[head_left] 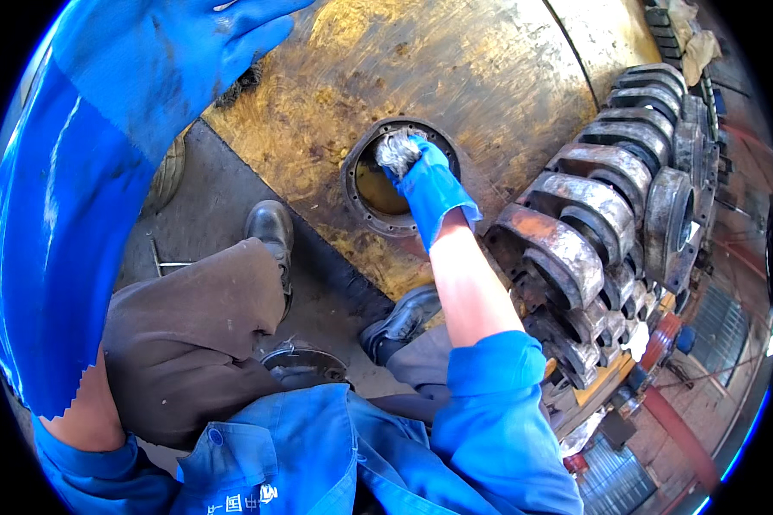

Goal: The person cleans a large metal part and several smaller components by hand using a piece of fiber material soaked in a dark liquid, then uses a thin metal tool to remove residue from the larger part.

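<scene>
My right hand, in a blue rubber glove, presses a wad of grey steel wool into a round flanged opening in a big rusty yellow-brown metal drum. My left hand, also gloved in blue, rests flat against the drum's upper left edge with the fingers spread, holding nothing. The long glove cuff runs down my left forearm close to the camera.
A row of several heavy rusty curved castings stands right of the drum. My knees in brown trousers and black shoes are on the grey floor. A small round metal tin sits between my legs.
</scene>
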`<action>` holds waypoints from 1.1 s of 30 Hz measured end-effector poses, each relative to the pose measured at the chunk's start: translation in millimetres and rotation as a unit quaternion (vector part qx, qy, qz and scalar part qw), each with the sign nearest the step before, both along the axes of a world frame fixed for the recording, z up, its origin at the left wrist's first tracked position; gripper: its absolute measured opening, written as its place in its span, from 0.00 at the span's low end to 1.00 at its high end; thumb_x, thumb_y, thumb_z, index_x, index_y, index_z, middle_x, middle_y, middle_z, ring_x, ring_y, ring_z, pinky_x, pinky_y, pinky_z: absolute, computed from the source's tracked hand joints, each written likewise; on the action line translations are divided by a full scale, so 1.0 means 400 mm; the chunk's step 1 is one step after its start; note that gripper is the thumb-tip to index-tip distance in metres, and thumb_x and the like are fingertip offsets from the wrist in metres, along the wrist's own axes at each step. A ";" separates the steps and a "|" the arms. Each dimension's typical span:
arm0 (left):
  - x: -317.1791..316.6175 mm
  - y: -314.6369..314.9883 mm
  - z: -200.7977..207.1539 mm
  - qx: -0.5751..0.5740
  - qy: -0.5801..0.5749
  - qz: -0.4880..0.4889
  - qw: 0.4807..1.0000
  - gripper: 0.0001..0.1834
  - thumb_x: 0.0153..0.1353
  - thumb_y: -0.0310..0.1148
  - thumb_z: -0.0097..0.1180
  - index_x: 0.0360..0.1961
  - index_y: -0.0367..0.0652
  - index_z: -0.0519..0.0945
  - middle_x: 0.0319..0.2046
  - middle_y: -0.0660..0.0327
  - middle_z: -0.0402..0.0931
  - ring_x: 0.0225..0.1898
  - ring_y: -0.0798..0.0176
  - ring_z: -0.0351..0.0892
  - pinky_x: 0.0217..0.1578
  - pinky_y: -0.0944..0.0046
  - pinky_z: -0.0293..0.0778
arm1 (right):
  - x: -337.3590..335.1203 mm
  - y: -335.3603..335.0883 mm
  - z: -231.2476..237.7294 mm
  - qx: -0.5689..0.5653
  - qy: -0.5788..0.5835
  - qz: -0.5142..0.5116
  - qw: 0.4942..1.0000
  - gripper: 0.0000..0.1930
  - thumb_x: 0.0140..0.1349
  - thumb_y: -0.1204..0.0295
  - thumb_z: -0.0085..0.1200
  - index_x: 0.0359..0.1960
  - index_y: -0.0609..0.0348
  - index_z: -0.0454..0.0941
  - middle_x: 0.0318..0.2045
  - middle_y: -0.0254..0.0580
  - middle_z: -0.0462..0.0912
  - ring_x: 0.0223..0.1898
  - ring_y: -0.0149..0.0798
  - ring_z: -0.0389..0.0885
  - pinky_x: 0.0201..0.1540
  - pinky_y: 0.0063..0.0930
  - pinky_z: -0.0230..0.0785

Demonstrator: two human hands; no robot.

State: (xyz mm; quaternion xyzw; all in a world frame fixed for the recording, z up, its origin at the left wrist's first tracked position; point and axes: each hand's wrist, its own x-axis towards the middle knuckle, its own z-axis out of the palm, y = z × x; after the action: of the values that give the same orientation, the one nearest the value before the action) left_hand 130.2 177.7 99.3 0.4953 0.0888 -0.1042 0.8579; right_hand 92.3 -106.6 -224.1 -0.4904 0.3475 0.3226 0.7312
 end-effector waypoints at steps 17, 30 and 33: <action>-0.013 -0.105 -0.015 0.069 0.073 -0.048 0.994 0.31 0.72 0.49 0.52 0.64 0.32 0.74 0.58 0.47 0.79 0.59 0.51 0.79 0.60 0.54 0.76 | -0.056 -0.029 0.128 -0.497 -0.164 0.733 0.434 0.15 0.64 0.68 0.53 0.47 0.49 0.90 0.49 0.44 0.89 0.49 0.44 0.88 0.48 0.48 0.76; -0.011 0.018 -0.076 0.050 -0.005 -0.052 0.997 0.31 0.73 0.50 0.50 0.64 0.33 0.74 0.54 0.49 0.82 0.54 0.54 0.83 0.55 0.57 0.80 | -0.020 0.043 0.158 -0.551 -0.195 0.732 0.350 0.14 0.66 0.63 0.53 0.46 0.43 0.90 0.50 0.40 0.89 0.52 0.38 0.87 0.50 0.37 0.77; 0.020 -0.043 -0.083 0.038 0.056 -0.035 0.997 0.24 0.74 0.43 0.53 0.60 0.35 0.77 0.52 0.51 0.83 0.52 0.56 0.83 0.50 0.60 0.80 | -0.088 -0.002 0.130 -0.473 -0.134 0.688 0.534 0.15 0.59 0.69 0.55 0.45 0.50 0.90 0.40 0.41 0.91 0.44 0.43 0.88 0.45 0.38 0.76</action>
State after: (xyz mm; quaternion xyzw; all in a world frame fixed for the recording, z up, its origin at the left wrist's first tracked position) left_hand 138.1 160.6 66.0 0.5233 0.1230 -0.1581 0.8282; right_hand 57.3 -107.2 -172.1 -0.8899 -0.0975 0.4454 -0.0171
